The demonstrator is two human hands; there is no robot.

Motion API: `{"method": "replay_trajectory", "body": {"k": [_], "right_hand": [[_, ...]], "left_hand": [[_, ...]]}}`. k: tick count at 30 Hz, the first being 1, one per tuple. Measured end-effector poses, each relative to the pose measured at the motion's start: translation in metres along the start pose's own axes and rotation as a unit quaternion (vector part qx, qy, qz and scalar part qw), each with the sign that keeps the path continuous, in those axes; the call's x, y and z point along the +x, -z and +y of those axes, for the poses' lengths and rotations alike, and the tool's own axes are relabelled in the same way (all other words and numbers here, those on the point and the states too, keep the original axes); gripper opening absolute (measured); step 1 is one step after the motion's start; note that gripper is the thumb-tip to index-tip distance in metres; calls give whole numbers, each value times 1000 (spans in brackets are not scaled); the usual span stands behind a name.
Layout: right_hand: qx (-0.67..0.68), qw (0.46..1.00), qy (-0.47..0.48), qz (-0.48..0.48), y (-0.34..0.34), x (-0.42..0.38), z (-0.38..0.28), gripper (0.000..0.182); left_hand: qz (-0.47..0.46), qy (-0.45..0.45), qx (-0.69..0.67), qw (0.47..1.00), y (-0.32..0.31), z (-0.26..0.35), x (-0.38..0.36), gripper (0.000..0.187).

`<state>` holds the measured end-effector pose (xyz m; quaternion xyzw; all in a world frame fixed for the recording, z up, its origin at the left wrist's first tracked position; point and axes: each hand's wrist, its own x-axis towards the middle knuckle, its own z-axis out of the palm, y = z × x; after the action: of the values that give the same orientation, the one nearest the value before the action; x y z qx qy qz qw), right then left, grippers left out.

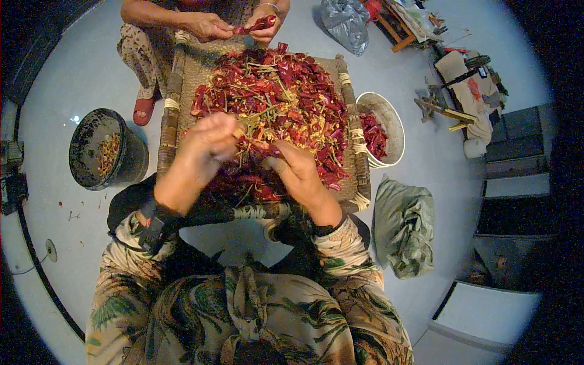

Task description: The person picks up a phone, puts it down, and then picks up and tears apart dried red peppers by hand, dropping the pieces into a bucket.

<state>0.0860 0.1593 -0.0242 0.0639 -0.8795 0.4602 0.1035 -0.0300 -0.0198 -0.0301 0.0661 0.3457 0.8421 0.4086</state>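
Note:
Over a heap of dried red chili peppers [304, 115] with stems and yellow seeds, both hands work close together. My right hand [298, 176] pinches a dried chili pepper [258, 147] between thumb and fingers. Beside the pepper's other end, my left hand [210, 143] is curled closed and blurred by motion; what its fingertips grip cannot be made out. The peppers lie on a woven-topped stool-like frame [168, 131] with dark wooden rails. Across it, another person's hands [210, 27] hold a long red chili pepper [258, 25].
On the left stands a black bucket [131, 161] with seeds and scraps inside. A white bucket [389, 115] holding red peppers is at the right, near a green-grey sack [404, 225]. A grey plastic bag [347, 27] lies at the back. The other person's slippered foot [143, 109] is beside the frame.

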Motion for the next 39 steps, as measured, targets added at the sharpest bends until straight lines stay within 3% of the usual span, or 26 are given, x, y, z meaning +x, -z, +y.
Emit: {"method": "replay_trajectory", "body": {"k": [2, 4, 6, 9, 10, 14, 15, 16, 18, 21, 24, 26, 29, 32, 35, 39], "right_hand": [[19, 999, -35, 14, 2, -1, 4, 26], [67, 994, -72, 39, 2, 2, 7, 26], [89, 990, -96, 58, 3, 2, 21, 27], [165, 974, -130, 90, 4, 7, 14, 27], [171, 972, -139, 88, 4, 6, 16, 27], [207, 961, -162, 84, 0, 7, 22, 24], [219, 958, -162, 86, -3, 7, 30, 23], [231, 955, -162, 88, -5, 6, 34, 22], [186, 968, -146, 89, -5, 8, 28, 26], [143, 977, -130, 88, -11, 6, 40, 30], [139, 978, -139, 73, -9, 8, 38, 32], [119, 982, -117, 83, -11, 8, 34, 33], [70, 989, -109, 75, -13, 7, 37, 37], [-2, 995, -64, 79, -13, 8, 39, 36], [-52, 988, -117, 84, -8, 7, 35, 34], [-130, 961, -246, -10, -6, 4, 46, 37]], "left_hand": [[50, -73, -18, 996, 13, 20, 3, 9], [20, -96, -5, 995, 27, 44, 0, 8], [53, -104, 26, 993, 37, 61, -10, 12], [123, -114, 96, 981, 61, 86, -31, 13], [214, -126, 137, 959, 54, 94, -41, 14], [219, -101, 192, 951, 171, 129, -64, 13], [338, -159, 290, 881, 162, 130, -70, 15], [326, -126, 405, 845, 209, 145, -79, 19], [346, -146, 544, 750, 316, 166, -91, 30], [370, -104, 549, 742, 365, 168, -109, 40], [412, -20, 593, 692, 383, 174, -120, 43], [397, -43, 567, 720, 397, 171, -120, 34], [332, -67, 506, 793, 343, 152, -105, 27], [302, -60, 392, 867, 221, 132, -78, 22], [228, -64, 339, 911, 123, 119, -57, 25], [108, -73, 328, 936, 36, 96, -40, 22]]}}
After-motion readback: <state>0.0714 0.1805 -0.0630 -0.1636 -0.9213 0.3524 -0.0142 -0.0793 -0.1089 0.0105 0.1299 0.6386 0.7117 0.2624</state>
